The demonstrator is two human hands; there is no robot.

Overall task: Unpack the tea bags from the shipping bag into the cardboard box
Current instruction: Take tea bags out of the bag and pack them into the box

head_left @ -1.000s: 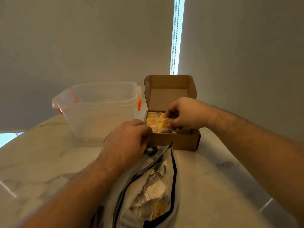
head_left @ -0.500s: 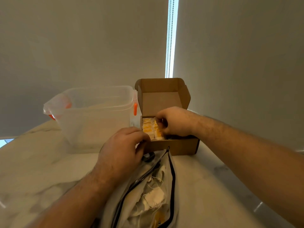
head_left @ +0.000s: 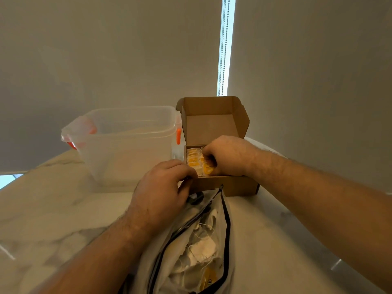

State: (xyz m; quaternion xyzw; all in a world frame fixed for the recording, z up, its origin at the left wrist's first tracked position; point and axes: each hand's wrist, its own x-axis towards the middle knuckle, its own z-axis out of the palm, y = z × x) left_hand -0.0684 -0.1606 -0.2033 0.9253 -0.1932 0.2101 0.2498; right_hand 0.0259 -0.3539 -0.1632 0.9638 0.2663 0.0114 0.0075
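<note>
My right hand (head_left: 229,155) is down in the cardboard box (head_left: 224,184), fingers curled shut on a tea bag (head_left: 206,169) beside the yellow-tagged ones packed there. My left hand (head_left: 162,194) is closed on the near left box corner, what it grips is hidden. Shipping bag (head_left: 214,247) lies unzipped on the counter (head_left: 53,209), more tea bags inside. Clear plastic bin (head_left: 127,143) is left of the box.

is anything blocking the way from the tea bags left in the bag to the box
Nothing visible does. The bag is unzipped, the box just beyond it has its lid up, and only the right hand sits in the opening.
</note>
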